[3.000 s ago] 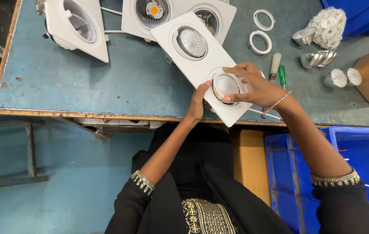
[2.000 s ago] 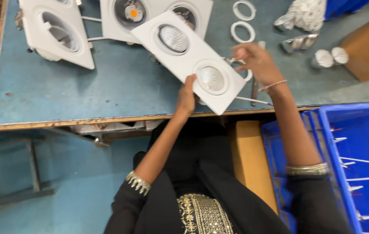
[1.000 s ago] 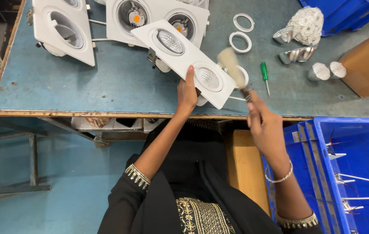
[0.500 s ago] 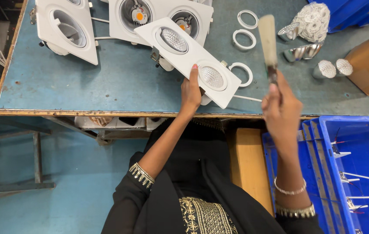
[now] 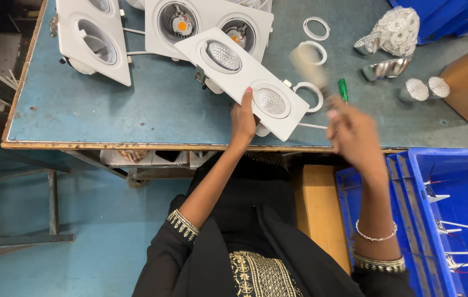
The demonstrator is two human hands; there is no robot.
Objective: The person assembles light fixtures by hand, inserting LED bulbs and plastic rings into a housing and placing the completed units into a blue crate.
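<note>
Hands first. My left hand (image 5: 243, 118) sits on the near edge of the white twin light fitting (image 5: 242, 81), fingers closed on its rim, thumb side up toward the nearer lens. The fitting lies tilted across the blue table (image 5: 135, 110), its lower corner hanging just over the front edge. It has two round lenses, one at the upper left, one at the lower right beside my fingers.

My right hand (image 5: 355, 135) is wrapped around the handle of a brush (image 5: 310, 66); fingers are clamped on it, though the whole hand is blurred, so I can't tell the exact grip. The brush head is pale and smeared, up over the table just right of the fitting, not touching it as far as I can see.

Green screwdriver (image 5: 343, 89) lies on the table just beside my right hand. White rings (image 5: 316, 27) sit nearby, one partly under the fitting's right end. Behind the fitting is another twin fitting (image 5: 206, 25) with open sockets, and a single white one (image 5: 94, 41) at the left. Shiny reflector cups (image 5: 424, 89) and a bagged bundle (image 5: 402, 30) lie at the far right. Blue bin (image 5: 454, 209) is below the table on my right, with small wired parts inside.
</note>
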